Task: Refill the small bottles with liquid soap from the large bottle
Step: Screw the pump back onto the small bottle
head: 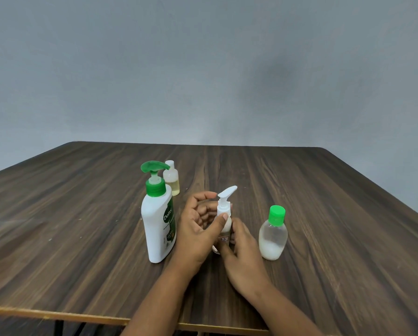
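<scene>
small pump bottle (223,208): body mostly hidden btw the hands, label unreadable. left hand (198,226) pinches its collar w/ thumb + curled fingers, right hand (244,258) wraps the lower part, just right of large bottle (158,229).

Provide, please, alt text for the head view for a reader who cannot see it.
Two hands hold a small white pump bottle at a wooden table, the left hand at its pump, the right hand round its base. A large green-pumped bottle stands left, a green-capped bottle right.
</scene>
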`<state>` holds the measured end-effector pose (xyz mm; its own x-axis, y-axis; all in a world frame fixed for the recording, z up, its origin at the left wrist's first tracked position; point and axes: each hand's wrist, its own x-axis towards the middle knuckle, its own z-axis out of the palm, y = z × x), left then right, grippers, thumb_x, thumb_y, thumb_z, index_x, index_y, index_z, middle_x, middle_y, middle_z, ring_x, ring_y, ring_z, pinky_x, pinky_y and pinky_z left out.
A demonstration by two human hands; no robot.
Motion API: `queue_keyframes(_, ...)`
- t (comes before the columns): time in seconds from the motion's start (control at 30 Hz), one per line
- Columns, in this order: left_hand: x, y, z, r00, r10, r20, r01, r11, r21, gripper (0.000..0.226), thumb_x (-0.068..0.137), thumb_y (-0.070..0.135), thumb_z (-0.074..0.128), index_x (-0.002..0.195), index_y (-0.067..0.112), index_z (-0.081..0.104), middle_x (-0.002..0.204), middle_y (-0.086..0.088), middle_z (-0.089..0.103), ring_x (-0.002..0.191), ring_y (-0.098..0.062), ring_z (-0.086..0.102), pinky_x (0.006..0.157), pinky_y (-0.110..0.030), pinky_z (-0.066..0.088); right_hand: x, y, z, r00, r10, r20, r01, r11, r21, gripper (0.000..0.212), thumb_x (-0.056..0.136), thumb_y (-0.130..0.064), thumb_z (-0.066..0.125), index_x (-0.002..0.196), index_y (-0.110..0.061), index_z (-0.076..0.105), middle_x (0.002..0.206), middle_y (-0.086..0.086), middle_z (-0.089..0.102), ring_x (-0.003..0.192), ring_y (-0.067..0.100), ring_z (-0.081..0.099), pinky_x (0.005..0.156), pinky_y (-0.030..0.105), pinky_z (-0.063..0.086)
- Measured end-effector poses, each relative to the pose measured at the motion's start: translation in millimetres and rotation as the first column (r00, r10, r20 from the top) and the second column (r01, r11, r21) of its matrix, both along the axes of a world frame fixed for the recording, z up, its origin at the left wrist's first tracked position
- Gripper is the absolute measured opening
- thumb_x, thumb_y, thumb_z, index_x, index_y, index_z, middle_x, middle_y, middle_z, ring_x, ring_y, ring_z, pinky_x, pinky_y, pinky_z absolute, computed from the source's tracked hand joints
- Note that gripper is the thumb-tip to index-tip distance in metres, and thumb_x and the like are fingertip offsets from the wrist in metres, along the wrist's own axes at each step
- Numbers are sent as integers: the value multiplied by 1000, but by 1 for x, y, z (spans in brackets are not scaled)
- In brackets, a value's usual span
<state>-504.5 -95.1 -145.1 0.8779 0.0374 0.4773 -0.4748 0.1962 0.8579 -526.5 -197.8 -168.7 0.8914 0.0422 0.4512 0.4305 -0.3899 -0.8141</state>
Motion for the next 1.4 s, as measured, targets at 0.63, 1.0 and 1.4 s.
queue_keyframes(0.63, -3, -2, 8, 973, 228, -34, -230, 970, -76, 27, 70, 10, 81, 74, 11, 54, 67, 4, 59, 63, -6, 55, 61, -20, 48, -4, 0, 0, 978, -85, 190, 116, 981, -159, 21, 83, -32, 62, 99, -27, 51, 94, -13, 56, 89, 8, 50, 74, 28, 45)
queue_keyframes(1.0, -4, -6, 0, 850, 468, 243, -518, 826, 220, 28, 72, 40, 78, 80, 22, 58, 72, 8, 63, 66, -10, 62, 61, -25, 51, -4, -1, 0, 982, -127, 138, 145, 981, -131, 29, 78, -13, 66, 98, -26, 49, 94, -13, 60, 88, 7, 56, 74, 29, 49)
queue_keyframes(1.4, -2, -4, 6, 977, -119, -180, 76, 970, -230, 31, 76, 15, 69, 107, 10, 63, 106, -15, 70, 99, -26, 66, 84, -34, 54, 2, -1, -2, 1000, 14, -5, -14, 994, 107, 25, 83, -17, 68, 102, -22, 52, 92, -6, 68, 85, 11, 65, 74, 44, 54)
